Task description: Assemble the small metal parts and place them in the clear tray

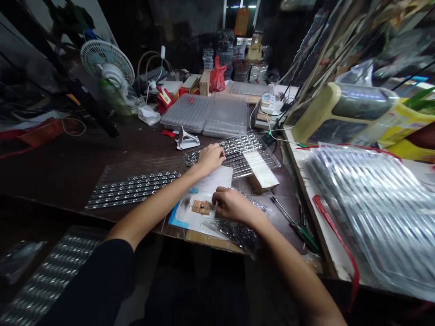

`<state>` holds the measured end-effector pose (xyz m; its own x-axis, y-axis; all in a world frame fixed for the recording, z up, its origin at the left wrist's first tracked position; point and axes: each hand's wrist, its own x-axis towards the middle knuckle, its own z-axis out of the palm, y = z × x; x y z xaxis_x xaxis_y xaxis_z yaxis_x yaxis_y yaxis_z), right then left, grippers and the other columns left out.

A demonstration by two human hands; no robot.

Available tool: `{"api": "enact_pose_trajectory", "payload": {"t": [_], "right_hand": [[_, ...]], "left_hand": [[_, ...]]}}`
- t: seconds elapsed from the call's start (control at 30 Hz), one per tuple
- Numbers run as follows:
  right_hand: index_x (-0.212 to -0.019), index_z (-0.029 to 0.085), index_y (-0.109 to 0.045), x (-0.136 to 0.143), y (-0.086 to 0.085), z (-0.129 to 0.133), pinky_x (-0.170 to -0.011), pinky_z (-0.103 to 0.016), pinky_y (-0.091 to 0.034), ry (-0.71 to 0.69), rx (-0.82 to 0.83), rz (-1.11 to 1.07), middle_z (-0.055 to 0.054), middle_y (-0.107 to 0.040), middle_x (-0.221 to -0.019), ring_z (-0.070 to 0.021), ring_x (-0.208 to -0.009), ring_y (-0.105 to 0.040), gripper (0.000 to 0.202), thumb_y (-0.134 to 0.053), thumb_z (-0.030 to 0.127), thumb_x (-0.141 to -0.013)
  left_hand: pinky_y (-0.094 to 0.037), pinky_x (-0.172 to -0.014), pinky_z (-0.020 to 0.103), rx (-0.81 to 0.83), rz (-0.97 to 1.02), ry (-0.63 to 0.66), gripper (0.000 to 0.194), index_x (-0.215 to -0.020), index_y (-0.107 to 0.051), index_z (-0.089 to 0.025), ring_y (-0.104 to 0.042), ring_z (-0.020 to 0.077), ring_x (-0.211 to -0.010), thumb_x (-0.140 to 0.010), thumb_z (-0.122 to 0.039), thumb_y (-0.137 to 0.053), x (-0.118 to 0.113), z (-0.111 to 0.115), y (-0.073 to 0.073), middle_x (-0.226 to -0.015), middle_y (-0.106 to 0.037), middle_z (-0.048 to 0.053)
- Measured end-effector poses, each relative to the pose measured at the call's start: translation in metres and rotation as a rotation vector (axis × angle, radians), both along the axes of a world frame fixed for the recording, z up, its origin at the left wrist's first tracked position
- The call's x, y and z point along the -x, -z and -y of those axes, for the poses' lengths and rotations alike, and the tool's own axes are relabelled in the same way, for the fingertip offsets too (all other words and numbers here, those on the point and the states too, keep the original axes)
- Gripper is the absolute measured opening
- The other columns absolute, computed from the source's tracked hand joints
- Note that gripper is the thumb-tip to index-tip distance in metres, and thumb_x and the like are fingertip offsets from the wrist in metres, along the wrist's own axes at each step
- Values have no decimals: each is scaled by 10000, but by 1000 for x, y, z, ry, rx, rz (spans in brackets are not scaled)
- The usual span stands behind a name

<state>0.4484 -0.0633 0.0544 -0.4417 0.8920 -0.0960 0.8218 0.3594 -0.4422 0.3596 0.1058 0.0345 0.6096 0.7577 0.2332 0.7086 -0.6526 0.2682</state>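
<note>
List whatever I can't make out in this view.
All in the head view:
- Left hand: its own back hides whether the fingers hold anything.
- Right hand: curled fingers hide any grip.
- Orange-brown block: details too small.
- Dark bits: blurred, partly under the right forearm.
- Yellow bag: cut off by the right edge.

Dark workshop, back wall in shadow. Bright tube light behind window [239, 13] at top centre. Brown tabletop [50, 158] spans middle. White-edged side bench [306, 176] at right. White desk fan [108, 63] at left, near pale wall [73, 16]. Stacked boxes [234, 56] at back below window. Floor under tabletop dim.
</note>
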Motion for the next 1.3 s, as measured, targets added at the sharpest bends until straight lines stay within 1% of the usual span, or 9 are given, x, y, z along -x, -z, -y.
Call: {"api": "enact_pose_trajectory", "payload": {"t": [0.17,0.3,0.37,0.47,0.57,0.67,0.87,1.07,1.3], "right_hand": [[-1020,137,-712,0,6,-2,-770,-233,-458,-40,-10,-79,-80,-665,-1028,-151,-834,-634,312,-510,14,-816],[-1037,128,-726,-3,18,-6,-840,-240,-466,-21,-25,-154,-95,-682,-1071,-160,-911,-647,371,-471,-30,-819],[-1049,134,-731,-5,23,-7,-870,-248,-463,33,-51,-158,-98,-685,-1107,-161,-933,-650,400,-459,-40,-813],[-1045,180,-744,-4,22,-7,-843,-250,-469,104,-39,-107,-74,-700,-1110,-170,-930,-659,351,-483,25,-868],[-1098,211,-730,0,19,-6,-794,-250,-466,140,-22,-36,-63,-704,-1113,-180,-937,-664,282,-504,140,-945],[-1114,191,-711,4,19,-7,-792,-246,-451,145,-35,-19,-78,-699,-1091,-176,-943,-657,257,-487,209,-988],[-1057,186,-704,9,25,-9,-723,-245,-429,141,-26,35,-71,-705,-1043,-181,-884,-659,247,-475,242,-983],[-1107,218,-696,12,25,-9,-664,-268,-414,274,-13,182,-63,-711,-1057,-207,-877,-664,288,-457,322,-984],[-1056,235,-712,21,28,-11,-641,-275,-396,236,-12,238,-59,-699,-1055,-214,-866,-667,276,-465,332,-981]], "left_hand": [[-467,-883,324,3,109,24,164,-949,-693,-176,-634,224,-996,-950,-249,-547,12,13,-14,-1045,-696,84],[-486,-805,294,78,264,71,158,-995,-662,-191,-663,188,-881,-964,-279,-534,57,50,-26,-949,-722,40],[-493,-786,281,136,255,103,127,-967,-663,-200,-669,175,-849,-949,-272,-560,88,76,-19,-916,-725,24],[-509,-809,290,192,199,61,96,-927,-671,-213,-673,178,-866,-935,-239,-578,128,114,7,-923,-729,23],[-516,-875,317,165,215,7,102,-983,-671,-216,-666,197,-955,-933,-243,-586,148,139,34,-1009,-725,49],[-512,-917,329,149,278,-14,133,-1040,-667,-215,-654,203,-1018,-922,-233,-607,149,146,45,-1059,-722,57],[-538,-842,292,265,479,-37,95,-949,-699,-200,-693,182,-904,-873,-254,-687,141,143,40,-959,-753,38],[-540,-883,321,301,446,9,89,-948,-721,-219,-694,196,-937,-880,-252,-674,139,142,40,-981,-759,41],[-537,-866,318,258,449,59,90,-950,-722,-215,-689,187,-911,-898,-236,-652,138,142,40,-965,-757,45]]}}
